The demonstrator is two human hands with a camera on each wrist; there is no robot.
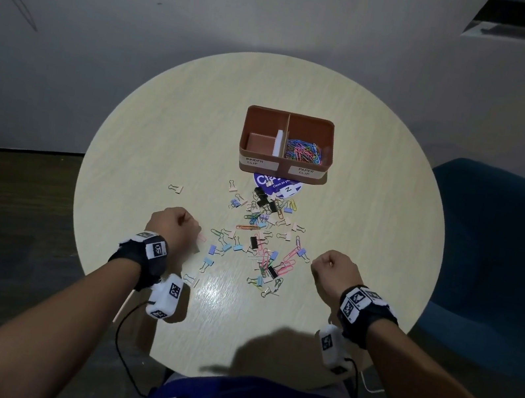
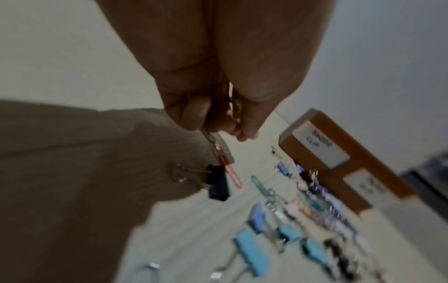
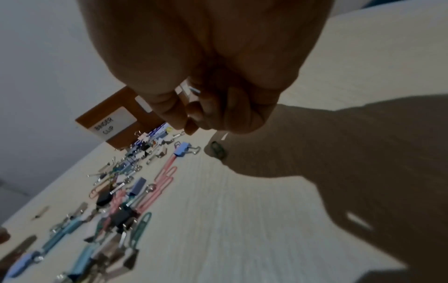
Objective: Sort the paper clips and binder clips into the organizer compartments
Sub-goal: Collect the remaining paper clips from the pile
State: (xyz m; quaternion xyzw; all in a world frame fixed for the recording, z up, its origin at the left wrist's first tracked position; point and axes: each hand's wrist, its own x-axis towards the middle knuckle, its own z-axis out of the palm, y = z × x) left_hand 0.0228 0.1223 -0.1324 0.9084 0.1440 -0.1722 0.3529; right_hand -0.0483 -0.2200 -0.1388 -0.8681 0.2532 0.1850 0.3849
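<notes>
The brown organizer (image 1: 281, 171) stands at mid-table. Its right compartment, labelled PAPER CLIP, holds many coloured paper clips (image 1: 303, 152). The left one, labelled BINDER CLIP, shows only a white insert. A loose pile of paper clips and binder clips (image 1: 262, 230) lies in front of it. My left hand (image 1: 177, 224) hovers left of the pile as a fist, gripping paper clips; a pink paper clip (image 2: 227, 168) dangles from the fingers (image 2: 196, 113). My right hand (image 1: 334, 268) is a fist right of the pile, with a small whitish clip (image 3: 189, 91) showing inside its curled fingers (image 3: 167, 111).
A purple round sticker (image 1: 269, 182) lies under the pile's far edge, against the organizer. A black binder clip (image 2: 218, 183) sits on the table just below my left hand. The round table (image 1: 378, 183) has bare wood on both sides. A blue chair (image 1: 505, 256) stands to the right.
</notes>
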